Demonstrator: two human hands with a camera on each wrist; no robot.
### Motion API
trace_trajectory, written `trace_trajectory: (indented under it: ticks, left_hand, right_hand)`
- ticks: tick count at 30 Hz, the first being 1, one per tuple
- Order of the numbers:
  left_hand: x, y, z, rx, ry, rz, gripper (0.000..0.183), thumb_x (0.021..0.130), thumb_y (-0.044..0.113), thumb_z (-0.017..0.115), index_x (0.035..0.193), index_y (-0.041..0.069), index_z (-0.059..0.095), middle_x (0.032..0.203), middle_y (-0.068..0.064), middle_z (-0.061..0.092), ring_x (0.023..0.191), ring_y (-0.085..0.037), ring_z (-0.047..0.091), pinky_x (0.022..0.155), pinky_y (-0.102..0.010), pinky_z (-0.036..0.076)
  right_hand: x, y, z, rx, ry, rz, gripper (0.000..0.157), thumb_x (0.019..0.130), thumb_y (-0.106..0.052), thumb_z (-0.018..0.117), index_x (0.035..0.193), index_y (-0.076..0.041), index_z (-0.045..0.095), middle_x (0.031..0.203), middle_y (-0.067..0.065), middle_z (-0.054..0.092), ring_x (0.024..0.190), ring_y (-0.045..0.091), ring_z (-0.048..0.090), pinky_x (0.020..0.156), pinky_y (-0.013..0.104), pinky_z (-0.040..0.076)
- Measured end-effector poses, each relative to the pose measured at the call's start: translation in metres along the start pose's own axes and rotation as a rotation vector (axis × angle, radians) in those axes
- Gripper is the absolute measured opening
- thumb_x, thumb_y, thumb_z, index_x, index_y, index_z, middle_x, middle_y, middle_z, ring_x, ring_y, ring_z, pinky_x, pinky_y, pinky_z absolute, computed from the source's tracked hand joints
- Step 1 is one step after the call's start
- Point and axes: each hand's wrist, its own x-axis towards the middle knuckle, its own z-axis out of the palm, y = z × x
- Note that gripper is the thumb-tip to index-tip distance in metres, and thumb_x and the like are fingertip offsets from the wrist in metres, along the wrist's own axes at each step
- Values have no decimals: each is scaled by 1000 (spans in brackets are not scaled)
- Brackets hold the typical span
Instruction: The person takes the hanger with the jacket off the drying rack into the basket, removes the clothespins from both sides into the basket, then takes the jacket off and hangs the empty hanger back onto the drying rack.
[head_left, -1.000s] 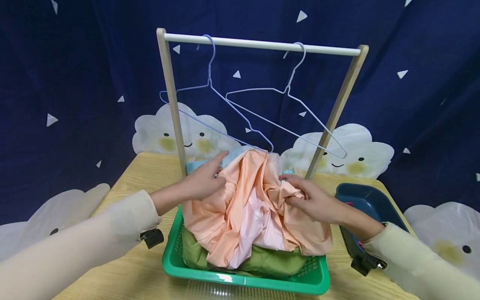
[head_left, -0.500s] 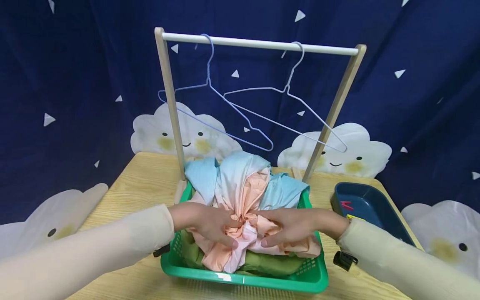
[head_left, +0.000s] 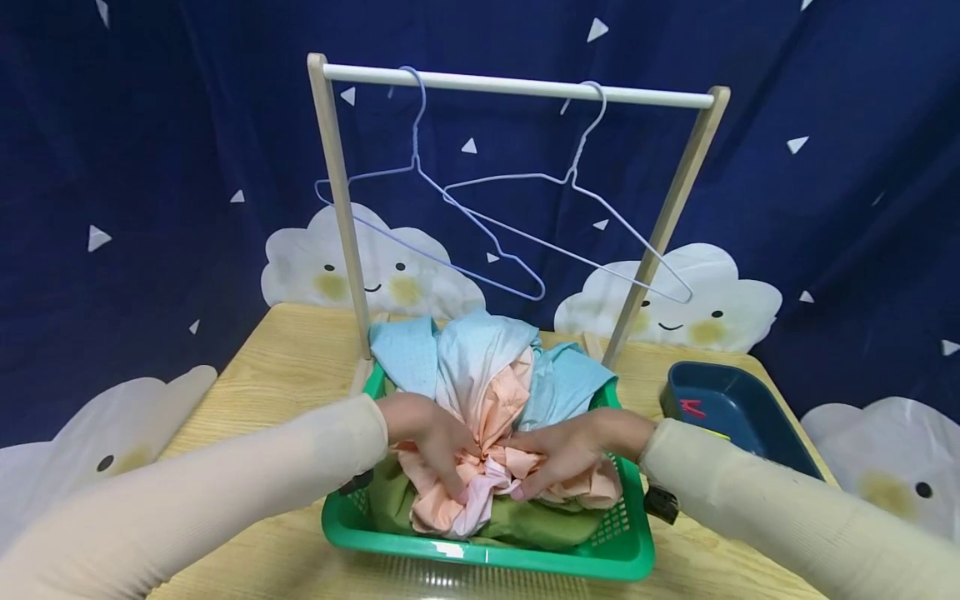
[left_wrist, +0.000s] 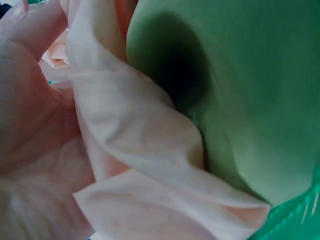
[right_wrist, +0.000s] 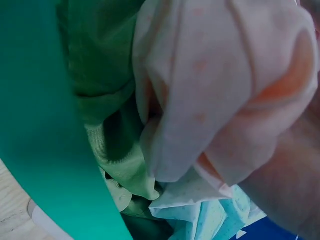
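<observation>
A crumpled garment shading from light blue to peach [head_left: 504,398] lies bunched in a green plastic basket [head_left: 487,557]. My left hand [head_left: 433,437] presses down into its peach cloth, thumb held out and fingertips hidden in the folds. From the other side, my right hand [head_left: 573,450] rests on the same cloth, thumb pointing inward. Beneath is an olive-green cloth [head_left: 536,527]. The left wrist view has my palm [left_wrist: 40,165] spread beside the peach folds; in the right wrist view, bunched cloth [right_wrist: 200,90] hides most of my right fingers.
Behind the basket stands a small rack with a white bar [head_left: 517,83]. A bluish hanger [head_left: 416,142] and a paler hanger [head_left: 574,172] hang from it. On the right of the wooden table [head_left: 255,375], a dark blue tray [head_left: 742,408] holds a red clip [head_left: 692,407].
The garment, spread high between my hands a second ago, is lowered and bunched into the basket. Both hands have moved down and inward, and the light blue part now shows behind them.
</observation>
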Motion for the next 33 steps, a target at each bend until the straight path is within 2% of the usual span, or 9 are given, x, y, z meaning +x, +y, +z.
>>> trace_trajectory:
  ticks: [7, 13, 17, 20, 22, 24, 26, 29, 33]
  left_hand:
    - [-3, -3, -5, -25, 16, 13, 76, 91, 56, 67, 155, 27, 40, 163, 3, 37, 153, -18, 30, 125, -36, 26]
    - [-21, -8, -19, -86, 63, 134, 65, 98, 49, 61, 154, 21, 41, 162, 1, 39, 152, -18, 32, 124, -37, 27]
    - [-39, -18, -33, -187, 208, 226, 42, 101, 40, 60, 138, 23, 50, 150, -7, 52, 139, -24, 49, 115, -44, 40]
    - [-47, -28, -47, -233, 406, 246, 28, 104, 36, 57, 126, 20, 52, 134, -12, 63, 122, -26, 62, 100, -42, 51]
    - [-48, -37, -55, -264, 551, 217, 27, 105, 33, 55, 124, 15, 55, 127, -15, 66, 113, -27, 66, 92, -41, 53]
    - [-45, -47, -62, -280, 672, 144, 31, 105, 33, 54, 126, 11, 56, 128, -18, 65, 114, -30, 65, 94, -42, 52]
    - [-40, -58, -67, -294, 725, 55, 41, 105, 36, 52, 135, 8, 53, 137, -21, 60, 121, -34, 61, 101, -46, 49]
    - [-32, -72, -74, -326, 682, -66, 62, 104, 44, 51, 152, 6, 38, 150, -23, 48, 137, -37, 50, 112, -51, 42]
    - [-20, -82, -81, -407, 527, -154, 84, 102, 55, 49, 162, 11, 10, 165, -21, 26, 153, -37, 28, 122, -53, 30]
  right_hand:
    - [-5, -1, -5, -12, 19, -21, 79, 96, -50, 63, 160, -28, 23, 164, -7, 29, 150, 11, 26, 123, 37, 27]
    - [-31, -5, -22, 48, 110, -121, 73, 100, -48, 59, 160, -21, 29, 161, 1, 37, 148, 20, 35, 119, 44, 33]
    - [-50, -3, -38, 47, 182, -191, 67, 102, -50, 53, 158, -19, 35, 160, 4, 43, 139, 24, 50, 113, 46, 42]
    - [-61, 4, -51, 75, 233, -204, 60, 105, -47, 48, 155, -13, 41, 156, 9, 47, 126, 23, 61, 108, 45, 47]
    - [-65, 12, -61, 100, 313, -191, 54, 107, -41, 47, 149, -6, 48, 149, 14, 54, 116, 22, 67, 103, 45, 51]
    - [-66, 22, -69, 115, 428, -157, 47, 108, -35, 46, 141, -2, 55, 138, 17, 61, 103, 22, 70, 95, 43, 55]
    - [-62, 33, -75, 122, 544, -112, 44, 108, -30, 47, 135, 3, 58, 129, 21, 65, 95, 23, 69, 85, 41, 57]
    - [-52, 48, -80, 113, 650, -16, 45, 108, -30, 48, 134, 6, 56, 129, 27, 62, 99, 30, 67, 81, 41, 57]
    - [-36, 62, -82, 71, 651, 128, 62, 106, -40, 47, 149, 4, 39, 149, 34, 45, 130, 47, 53, 103, 53, 50]
